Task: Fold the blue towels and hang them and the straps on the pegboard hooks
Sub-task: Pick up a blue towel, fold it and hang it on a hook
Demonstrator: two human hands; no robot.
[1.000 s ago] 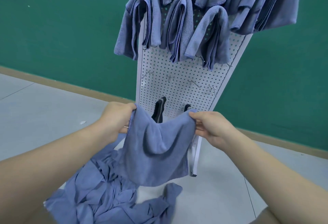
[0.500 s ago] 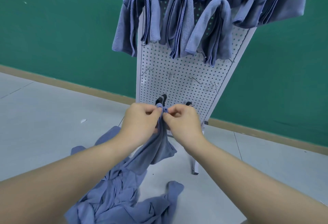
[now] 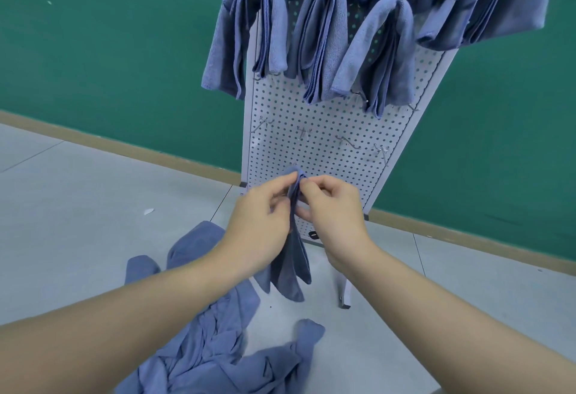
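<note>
A blue towel (image 3: 291, 264) hangs folded in half between my hands, in front of the lower part of the white pegboard (image 3: 327, 119). My left hand (image 3: 261, 222) pinches its top edge from the left. From the right, my right hand (image 3: 333, 209) pinches the same edge, and the two hands nearly touch. Several folded blue towels (image 3: 321, 41) hang on the upper hooks. Below them is a row of bare metal hooks (image 3: 304, 133). The straps on the board are hidden behind my hands.
A heap of loose blue towels (image 3: 218, 353) lies on the grey floor at my feet. The pegboard stand's foot (image 3: 344, 298) juts toward me. A green wall (image 3: 109, 50) with a tan baseboard stands behind.
My hands came together from a spread hold, folding the towel in half. Since half a second ago they stay joined and the towel hangs narrower.
</note>
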